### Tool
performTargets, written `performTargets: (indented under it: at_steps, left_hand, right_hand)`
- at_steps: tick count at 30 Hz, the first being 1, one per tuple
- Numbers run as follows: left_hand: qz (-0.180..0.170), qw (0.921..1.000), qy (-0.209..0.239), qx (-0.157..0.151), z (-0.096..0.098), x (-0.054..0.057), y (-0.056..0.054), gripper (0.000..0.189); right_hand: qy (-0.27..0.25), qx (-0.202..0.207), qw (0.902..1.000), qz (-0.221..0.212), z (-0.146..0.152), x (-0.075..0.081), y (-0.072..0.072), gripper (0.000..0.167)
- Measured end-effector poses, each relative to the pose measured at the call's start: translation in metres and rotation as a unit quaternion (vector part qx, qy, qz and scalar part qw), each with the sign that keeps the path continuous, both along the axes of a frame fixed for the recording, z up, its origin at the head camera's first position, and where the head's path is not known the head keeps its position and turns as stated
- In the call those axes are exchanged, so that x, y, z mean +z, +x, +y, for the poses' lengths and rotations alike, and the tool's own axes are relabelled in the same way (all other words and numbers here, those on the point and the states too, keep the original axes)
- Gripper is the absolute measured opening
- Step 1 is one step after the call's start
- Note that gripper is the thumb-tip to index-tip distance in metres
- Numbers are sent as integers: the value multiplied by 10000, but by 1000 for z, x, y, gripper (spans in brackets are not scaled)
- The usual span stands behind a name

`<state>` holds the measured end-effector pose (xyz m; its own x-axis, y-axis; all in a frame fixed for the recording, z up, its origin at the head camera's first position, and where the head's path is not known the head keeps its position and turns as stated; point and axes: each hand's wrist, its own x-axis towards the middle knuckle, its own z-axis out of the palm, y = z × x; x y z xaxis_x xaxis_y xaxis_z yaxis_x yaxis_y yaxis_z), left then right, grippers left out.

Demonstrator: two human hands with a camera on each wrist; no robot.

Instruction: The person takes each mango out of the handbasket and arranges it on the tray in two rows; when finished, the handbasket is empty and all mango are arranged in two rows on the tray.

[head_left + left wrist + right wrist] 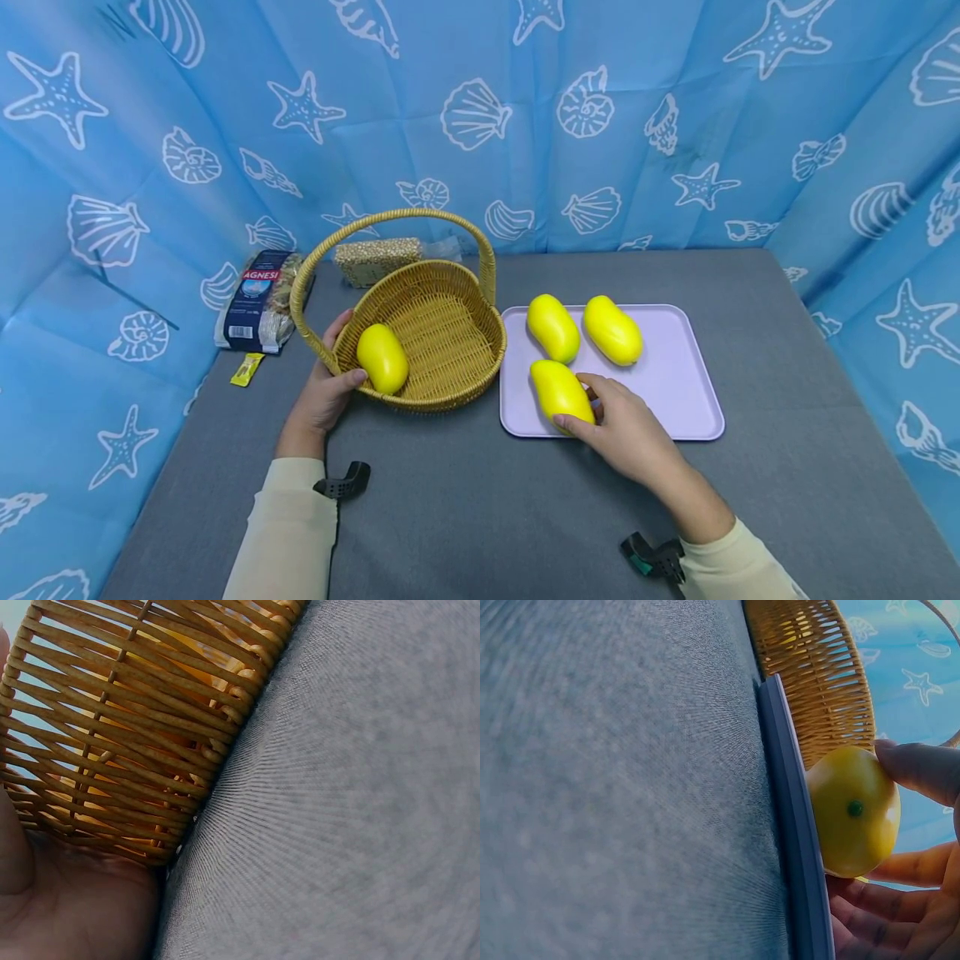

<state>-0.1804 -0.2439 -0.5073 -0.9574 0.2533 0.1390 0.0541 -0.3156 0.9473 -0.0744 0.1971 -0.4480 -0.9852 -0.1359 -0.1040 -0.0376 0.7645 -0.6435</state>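
My left hand [327, 392] grips the left side of a wicker basket [450, 392], its thumb over the rim; the left wrist view shows the palm against the woven wall [112, 727]. One yellow mango [382, 359] lies inside, at the basket's left. On the lilac tray [675, 400] to the right, my right hand [626, 425] holds a mango [558, 392] between thumb and fingers. The right wrist view shows a green spot on the end of this mango [855, 814]. Two more mangoes, one left [553, 327] and one right [613, 331], lie behind it on the tray.
Behind the basket lies a clear bag of grains [378, 258]. A dark blue AGNESI pasta packet [258, 300] rests at the back left, with a small yellow wrapper [247, 369] in front. The basket's tall handle [405, 213] arches overhead. A blue shell-patterned curtain [480, 125] hangs behind the grey table.
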Motion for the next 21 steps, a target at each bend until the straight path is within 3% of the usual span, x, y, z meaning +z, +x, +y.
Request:
performTargets:
  at_steps: [14,21]
  left_hand:
    - [-63,10000,-51,-11,1,3,1,96]
    - [-46,10000,-40,13,1,2,1,98]
  right_hand:
    - [-8,-33,10000,-24,1,1,1,78]
    - [93,1,9999,-55,1,3,2,69]
